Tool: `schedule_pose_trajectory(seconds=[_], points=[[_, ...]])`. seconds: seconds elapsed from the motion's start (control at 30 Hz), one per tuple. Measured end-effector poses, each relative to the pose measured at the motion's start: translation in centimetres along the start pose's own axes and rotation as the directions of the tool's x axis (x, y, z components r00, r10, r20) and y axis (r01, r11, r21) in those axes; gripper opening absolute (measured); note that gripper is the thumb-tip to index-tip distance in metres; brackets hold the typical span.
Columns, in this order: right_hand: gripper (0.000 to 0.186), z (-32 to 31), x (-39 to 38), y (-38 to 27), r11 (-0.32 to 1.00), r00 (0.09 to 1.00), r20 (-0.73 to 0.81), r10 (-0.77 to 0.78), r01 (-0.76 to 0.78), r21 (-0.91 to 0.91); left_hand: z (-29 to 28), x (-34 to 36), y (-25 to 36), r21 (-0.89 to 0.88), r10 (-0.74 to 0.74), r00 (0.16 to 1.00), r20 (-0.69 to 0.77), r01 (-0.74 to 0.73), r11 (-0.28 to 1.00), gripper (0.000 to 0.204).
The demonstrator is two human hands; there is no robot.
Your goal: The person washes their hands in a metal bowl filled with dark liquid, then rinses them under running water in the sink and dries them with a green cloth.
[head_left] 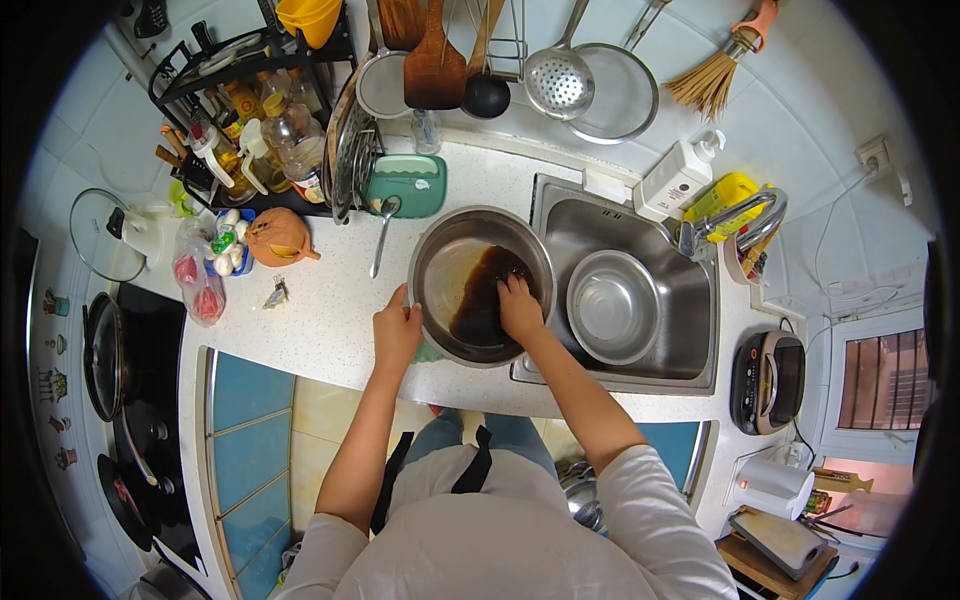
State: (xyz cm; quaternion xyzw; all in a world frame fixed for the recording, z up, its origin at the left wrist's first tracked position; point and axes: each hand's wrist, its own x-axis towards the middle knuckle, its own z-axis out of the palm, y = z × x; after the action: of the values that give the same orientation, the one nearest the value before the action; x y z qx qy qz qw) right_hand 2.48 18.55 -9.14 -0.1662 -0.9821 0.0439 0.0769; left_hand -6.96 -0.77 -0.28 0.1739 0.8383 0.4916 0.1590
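Observation:
A round stainless steel basin (437,262) stands on the counter left of the sink. It looks tilted toward its right side, where dark brown liquid (478,308) pools. My left hand (397,330) grips the basin's near-left rim, thumb up along the outer wall. Inside the basin, my right hand (520,312) reaches over the near-right rim into the dark pool. Its fingertips are hidden there, and I cannot make out whether they hold anything. A metal spoon (383,236) lies on the counter to the basin's left.
A second metal bowl (613,307) sits in the steel sink (690,340), under the faucet (735,215). A green tray (405,186) lies behind the spoon. Farther left are a brown gourd-shaped pot (280,238), bagged food (200,270) and a stove (150,400). Utensils hang above.

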Motion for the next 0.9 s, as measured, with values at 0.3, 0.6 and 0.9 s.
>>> schedule_pose_trajectory(seconds=[0.3, 0.6, 0.9], points=[[0.024, -3.8, -2.1, -5.8, 0.967, 0.801, 0.588, 0.111, -0.222, 0.121, 0.1, 0.2, -0.5, 0.066, 0.021, 1.000, -0.021, -0.019, 0.998, 0.037], [0.016, -3.8, -1.8, -7.5, 0.768, 0.937, 0.330, -0.114, -0.128, 0.628, 0.1, 0.6, -0.6, 0.117, 0.077, 0.996, -0.035, -0.072, 0.991, 0.036], [0.023, -2.9, -0.7, -7.7, 0.072, 0.895, 0.441, -0.061, -0.437, 0.897, 0.2, 0.3, -0.3, 0.100, 0.067, 0.997, -0.050, -0.061, 0.993, 0.035]])
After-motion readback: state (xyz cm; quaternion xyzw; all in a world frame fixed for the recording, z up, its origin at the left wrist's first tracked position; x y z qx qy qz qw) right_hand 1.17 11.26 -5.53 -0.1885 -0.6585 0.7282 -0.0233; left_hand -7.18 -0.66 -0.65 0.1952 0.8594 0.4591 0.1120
